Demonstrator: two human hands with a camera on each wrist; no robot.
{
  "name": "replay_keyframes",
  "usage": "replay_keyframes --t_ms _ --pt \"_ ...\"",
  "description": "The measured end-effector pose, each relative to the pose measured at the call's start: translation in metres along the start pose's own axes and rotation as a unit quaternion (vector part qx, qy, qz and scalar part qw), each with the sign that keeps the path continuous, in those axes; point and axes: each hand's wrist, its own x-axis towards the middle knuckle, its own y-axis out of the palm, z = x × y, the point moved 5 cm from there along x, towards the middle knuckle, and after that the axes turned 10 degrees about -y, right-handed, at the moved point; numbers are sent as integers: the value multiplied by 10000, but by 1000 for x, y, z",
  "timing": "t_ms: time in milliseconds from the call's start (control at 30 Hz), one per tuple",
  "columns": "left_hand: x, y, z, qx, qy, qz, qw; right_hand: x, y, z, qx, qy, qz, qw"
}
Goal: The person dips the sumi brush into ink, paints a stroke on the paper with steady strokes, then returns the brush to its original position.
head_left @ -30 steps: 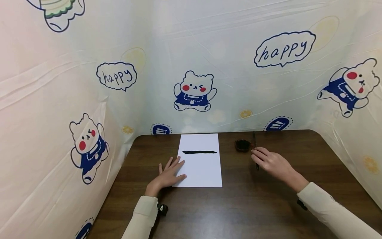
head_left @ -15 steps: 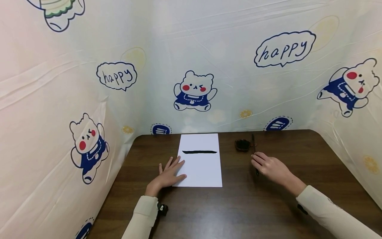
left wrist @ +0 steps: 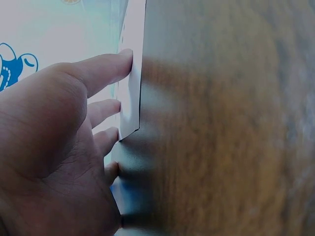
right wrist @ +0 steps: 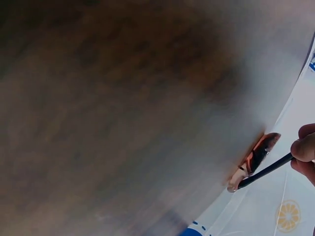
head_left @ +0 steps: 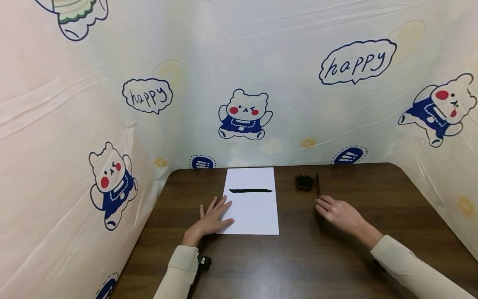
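Left hand (left wrist: 54, 147) lies flat, fingers straight, fingertips (left wrist: 120, 61) touching the near edge of the white paper (left wrist: 132, 73). Paper corner sits just beyond the middle fingers. Dark wood table (left wrist: 221, 123) spreads past the fingertips (blurred). Printed backdrop (left wrist: 44, 34) beside the hand.

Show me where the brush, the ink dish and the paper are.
brush (head_left: 318, 185), head view, on its dark handle
ink dish (head_left: 304, 182), head view, on its middle
paper (head_left: 252, 214), head view, on its blank lower half

A white sheet (head_left: 251, 207) crossed by one black stroke (head_left: 250, 190) is seen on a dark brown wood-grain counter (head_left: 298, 257), backed by bear-patterned pale sheeting (head_left: 244, 114).
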Motion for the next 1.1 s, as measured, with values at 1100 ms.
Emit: replay_keyframes --t_ms 1100 --pt "0 0 -5 432 -311 86 9985 -4 14 1 412 273 495 9975"
